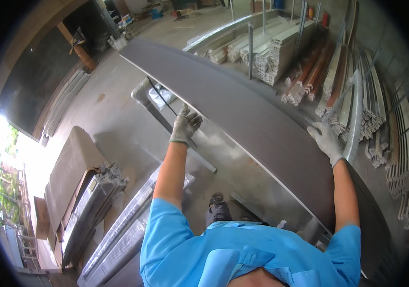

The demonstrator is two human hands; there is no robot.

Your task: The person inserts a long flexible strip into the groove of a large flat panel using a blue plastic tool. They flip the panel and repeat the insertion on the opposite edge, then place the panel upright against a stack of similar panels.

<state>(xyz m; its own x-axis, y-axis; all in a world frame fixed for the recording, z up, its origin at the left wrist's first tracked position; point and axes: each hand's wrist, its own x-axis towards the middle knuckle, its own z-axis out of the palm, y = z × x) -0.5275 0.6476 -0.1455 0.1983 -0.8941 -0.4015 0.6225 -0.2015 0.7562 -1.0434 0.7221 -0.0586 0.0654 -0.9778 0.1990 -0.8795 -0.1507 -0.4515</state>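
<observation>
A long, flat, dark grey-brown panel [242, 105] with a pale near edge stretches diagonally from upper left to lower right in front of me. My left hand [185, 126], in a light work glove, is at the panel's near edge, its fingers bent and somewhat apart. Gloved as well, my right hand [328, 142] grips the far edge, with the thumb on the top face and the other fingers over the rim. Under the panel, beside my left hand, are a plastic-wrapped bar [142, 93] and a thin dark strip [165, 101].
Stacked white profiles [270, 55] stand behind the panel among upright metal posts [251, 50]. Brown profiles [309, 71] and several long bundles [372, 110] lie at right. Plastic-wrapped lengths [123, 229] and a brown-covered stack [72, 172] occupy the lower left. My shoe [217, 198] shows below.
</observation>
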